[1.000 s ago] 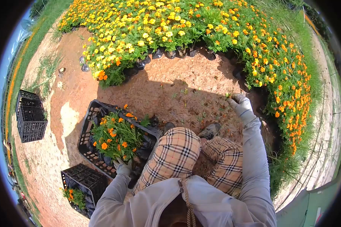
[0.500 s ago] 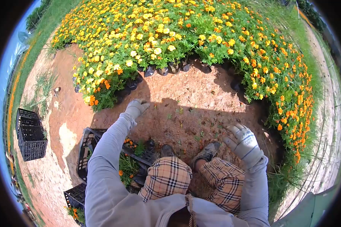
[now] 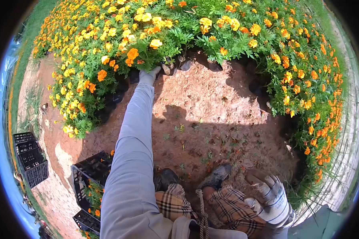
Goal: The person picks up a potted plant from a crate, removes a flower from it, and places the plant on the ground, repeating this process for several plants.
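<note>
My left hand [image 3: 148, 75], in a pale glove, reaches far forward to the near edge of the marigold plants [image 3: 149, 47]. It touches the base of a plant, beside the dark nursery bags [image 3: 168, 68]. Leaves and bags hide most of its fingers, so its grip does not show. My right hand [image 3: 272, 200], in a white and grey glove with printing on the back, hovers low by my right knee. Its fingers are spread, with nothing held.
A black crate [image 3: 79, 187] with cut or potted marigolds stands by my left side, another crate [image 3: 85, 221] behind it. More black crates [image 3: 30, 159] sit farther left. Bare reddish soil [image 3: 211, 103] with scattered leaves lies between my shoes [image 3: 217, 177] and the flowers.
My left hand has moved forward from above the soil to the plant bases. My right hand has dropped nearer my knee. The view has leaned closer to the flowers.
</note>
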Demonstrator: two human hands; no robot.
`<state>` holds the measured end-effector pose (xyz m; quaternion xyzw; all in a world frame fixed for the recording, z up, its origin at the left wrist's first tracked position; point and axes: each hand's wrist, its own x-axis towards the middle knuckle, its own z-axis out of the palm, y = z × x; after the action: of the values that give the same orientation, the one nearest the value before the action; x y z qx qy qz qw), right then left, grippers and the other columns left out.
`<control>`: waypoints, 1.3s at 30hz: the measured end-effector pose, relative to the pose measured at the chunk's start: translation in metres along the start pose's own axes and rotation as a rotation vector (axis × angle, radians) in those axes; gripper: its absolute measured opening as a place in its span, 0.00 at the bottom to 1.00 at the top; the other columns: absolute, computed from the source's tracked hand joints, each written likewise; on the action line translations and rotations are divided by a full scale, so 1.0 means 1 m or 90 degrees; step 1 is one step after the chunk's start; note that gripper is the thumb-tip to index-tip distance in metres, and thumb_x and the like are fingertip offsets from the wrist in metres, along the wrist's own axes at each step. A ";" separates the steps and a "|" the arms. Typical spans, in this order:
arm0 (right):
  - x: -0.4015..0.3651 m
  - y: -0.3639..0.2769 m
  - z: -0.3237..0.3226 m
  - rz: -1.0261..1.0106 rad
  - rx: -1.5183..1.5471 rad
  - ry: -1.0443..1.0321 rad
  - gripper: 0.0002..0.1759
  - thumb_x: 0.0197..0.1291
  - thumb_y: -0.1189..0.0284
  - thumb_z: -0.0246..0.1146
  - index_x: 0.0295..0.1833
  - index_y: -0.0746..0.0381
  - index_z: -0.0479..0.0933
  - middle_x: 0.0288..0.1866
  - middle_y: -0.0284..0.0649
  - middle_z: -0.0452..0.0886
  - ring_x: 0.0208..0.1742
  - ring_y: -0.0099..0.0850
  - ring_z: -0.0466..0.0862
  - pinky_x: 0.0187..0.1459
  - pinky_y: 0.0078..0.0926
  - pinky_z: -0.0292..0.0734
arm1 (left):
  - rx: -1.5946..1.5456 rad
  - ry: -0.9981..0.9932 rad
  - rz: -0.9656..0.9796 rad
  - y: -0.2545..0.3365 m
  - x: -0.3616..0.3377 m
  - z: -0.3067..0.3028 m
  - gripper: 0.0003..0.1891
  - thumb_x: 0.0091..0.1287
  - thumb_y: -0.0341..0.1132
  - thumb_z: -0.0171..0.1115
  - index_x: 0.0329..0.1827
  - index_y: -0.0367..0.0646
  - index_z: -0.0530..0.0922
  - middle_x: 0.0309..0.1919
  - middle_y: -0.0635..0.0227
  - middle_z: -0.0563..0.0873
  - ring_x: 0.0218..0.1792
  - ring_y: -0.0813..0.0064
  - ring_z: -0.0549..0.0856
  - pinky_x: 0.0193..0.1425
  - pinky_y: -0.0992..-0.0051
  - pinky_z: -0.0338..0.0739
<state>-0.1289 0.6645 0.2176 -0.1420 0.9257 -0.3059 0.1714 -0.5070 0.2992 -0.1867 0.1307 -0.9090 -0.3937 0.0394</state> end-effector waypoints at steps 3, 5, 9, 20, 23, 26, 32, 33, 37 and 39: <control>0.007 0.014 0.005 -0.016 0.024 0.015 0.25 0.51 0.60 0.63 0.53 0.62 0.73 0.50 0.46 0.77 0.47 0.46 0.79 0.46 0.38 0.73 | -0.341 -0.100 0.037 0.024 -0.003 0.016 0.34 0.56 0.50 0.65 0.62 0.40 0.68 0.58 0.59 0.76 0.59 0.63 0.74 0.62 0.71 0.67; 0.010 0.020 0.007 -0.012 0.036 0.014 0.24 0.51 0.60 0.63 0.52 0.62 0.73 0.49 0.46 0.77 0.46 0.47 0.79 0.46 0.38 0.73 | -0.307 -0.132 0.072 0.031 0.012 0.039 0.32 0.56 0.49 0.65 0.60 0.41 0.70 0.57 0.62 0.77 0.57 0.64 0.75 0.61 0.70 0.68; 0.015 0.020 0.007 -0.002 0.046 0.000 0.24 0.51 0.60 0.63 0.52 0.61 0.74 0.49 0.46 0.77 0.48 0.47 0.79 0.47 0.39 0.73 | 0.255 -0.180 0.182 0.052 0.015 0.061 0.31 0.54 0.50 0.63 0.60 0.47 0.71 0.58 0.61 0.75 0.58 0.58 0.74 0.61 0.70 0.68; -0.003 -0.001 0.004 -0.031 0.050 0.031 0.21 0.50 0.62 0.65 0.49 0.61 0.74 0.50 0.48 0.76 0.47 0.48 0.78 0.47 0.41 0.73 | -0.146 -0.304 0.031 0.065 -0.069 -0.032 0.18 0.68 0.43 0.50 0.56 0.44 0.73 0.53 0.66 0.79 0.53 0.66 0.78 0.58 0.66 0.72; -0.008 -0.007 0.009 -0.102 0.008 0.058 0.21 0.51 0.62 0.65 0.48 0.61 0.74 0.50 0.49 0.76 0.47 0.49 0.78 0.47 0.42 0.74 | -0.265 -0.426 -0.101 0.082 -0.116 -0.108 0.17 0.70 0.42 0.48 0.55 0.43 0.73 0.50 0.66 0.80 0.51 0.68 0.79 0.57 0.65 0.73; -0.020 -0.013 0.019 -0.040 -0.030 0.058 0.22 0.50 0.61 0.66 0.49 0.62 0.73 0.51 0.50 0.75 0.49 0.51 0.76 0.50 0.42 0.72 | -0.454 -0.503 -0.193 0.081 -0.168 -0.185 0.18 0.70 0.46 0.51 0.52 0.42 0.75 0.48 0.66 0.81 0.47 0.71 0.81 0.54 0.64 0.75; -0.036 -0.035 0.042 -0.024 -0.015 0.070 0.21 0.53 0.73 0.64 0.53 0.65 0.72 0.55 0.48 0.75 0.55 0.45 0.75 0.55 0.37 0.70 | -0.376 -0.401 -0.081 0.062 -0.294 -0.389 0.19 0.70 0.47 0.50 0.52 0.40 0.74 0.49 0.70 0.78 0.50 0.78 0.76 0.56 0.74 0.71; -0.040 -0.028 0.049 0.016 0.025 0.075 0.21 0.54 0.74 0.63 0.55 0.66 0.72 0.55 0.47 0.76 0.55 0.42 0.76 0.56 0.36 0.70 | -0.330 -0.396 -0.095 0.029 -0.307 -0.418 0.19 0.71 0.47 0.50 0.52 0.40 0.74 0.49 0.70 0.78 0.49 0.79 0.76 0.55 0.75 0.71; -0.030 -0.015 0.065 0.048 0.114 0.043 0.22 0.56 0.73 0.64 0.56 0.67 0.71 0.55 0.48 0.76 0.56 0.37 0.75 0.59 0.32 0.68 | -0.072 -0.319 -0.141 0.043 -0.362 -0.514 0.16 0.70 0.45 0.50 0.50 0.44 0.76 0.43 0.69 0.79 0.44 0.81 0.77 0.50 0.77 0.71; -0.026 -0.021 0.069 0.050 0.207 0.018 0.23 0.58 0.73 0.62 0.59 0.67 0.70 0.58 0.46 0.75 0.58 0.35 0.74 0.59 0.30 0.68 | 0.198 -0.276 -0.252 0.056 -0.377 -0.544 0.15 0.68 0.44 0.52 0.52 0.46 0.76 0.42 0.66 0.80 0.43 0.78 0.78 0.49 0.75 0.72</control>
<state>-0.0743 0.6224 0.1840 -0.0718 0.8710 -0.4469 0.1911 -0.0606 0.0535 0.2400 0.2227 -0.9024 -0.2690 -0.2526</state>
